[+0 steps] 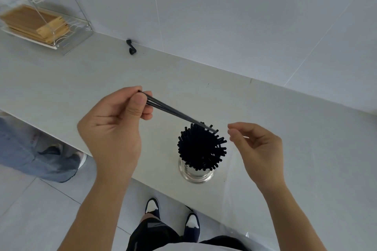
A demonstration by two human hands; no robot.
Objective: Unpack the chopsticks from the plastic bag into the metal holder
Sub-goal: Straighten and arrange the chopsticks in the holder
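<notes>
We see the left hand point(114, 126) raised above the table point(81, 87), its thumb and curled fingers point(136, 104) pinching the thick ends of a few black chopsticks point(173, 112). These held sticks slant down to the right, and their thin tips reach the top of the bundle standing in the metal holder point(195, 175); we cannot tell whether the tips have gone in among the others.

The holder is a shiny cylinder standing upright near the front edge of the table, between the two hands. It is packed with black chopsticks point(202, 146) that fan outward over its rim.

The right hand point(259, 149) hovers just beside the holder on its right, holding nothing; its fingers are loosely curled, with thumb and forefinger near each other but gripping no stick.

A clear plastic bag point(240, 210) lies flat on the table below the right forearm, hard to make out against the pale surface.

At the far left stands a wire rack point(61, 16) holding flat wooden pieces point(30, 20). A small black object point(131, 47) lies by the wall. Below, we see dark shoes point(191, 224) on the floor.
</notes>
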